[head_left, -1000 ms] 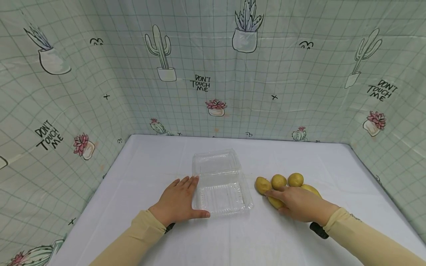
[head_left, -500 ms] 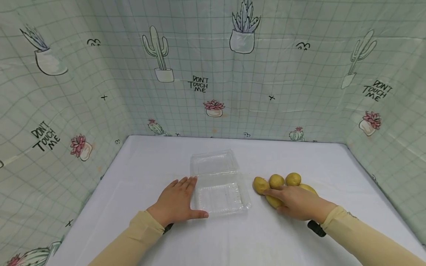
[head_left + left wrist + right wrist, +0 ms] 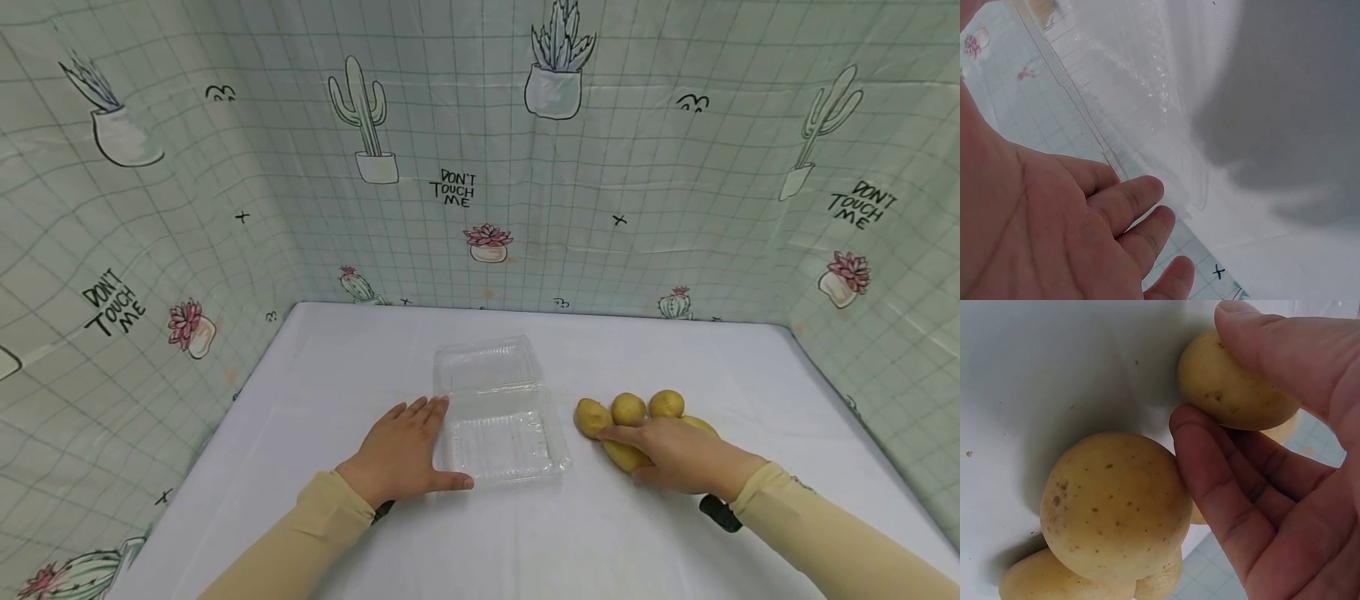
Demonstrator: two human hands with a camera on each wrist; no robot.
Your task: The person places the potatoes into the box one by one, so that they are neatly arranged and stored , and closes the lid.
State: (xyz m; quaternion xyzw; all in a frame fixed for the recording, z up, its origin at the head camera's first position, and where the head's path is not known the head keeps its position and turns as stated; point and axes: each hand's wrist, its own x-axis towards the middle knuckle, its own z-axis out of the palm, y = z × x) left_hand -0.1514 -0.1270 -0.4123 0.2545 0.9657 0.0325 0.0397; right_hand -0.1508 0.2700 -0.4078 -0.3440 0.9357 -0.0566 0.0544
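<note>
A clear plastic clamshell box (image 3: 498, 446) lies unfolded in the middle of the table, its lid (image 3: 487, 367) laid back on the far side. My left hand (image 3: 401, 454) rests along the box's left edge, fingers extended and thumb at the near corner; in the left wrist view the fingers are slightly bent beside the clear wall. To the right, my right hand (image 3: 686, 454) reaches over a group of yellow potatoes. Its thumb and fingers hold one potato (image 3: 1235, 387) between them. Behind those fingers, a larger speckled potato (image 3: 1116, 506) sits close.
Other potatoes stand around the right hand: one at the left (image 3: 592, 417), two behind (image 3: 628, 408), and one (image 3: 700, 425) partly hidden by the hand. A white cloth (image 3: 517, 542) covers the table. Grid-patterned curtain (image 3: 570, 183) with cactus drawings encloses the back and sides.
</note>
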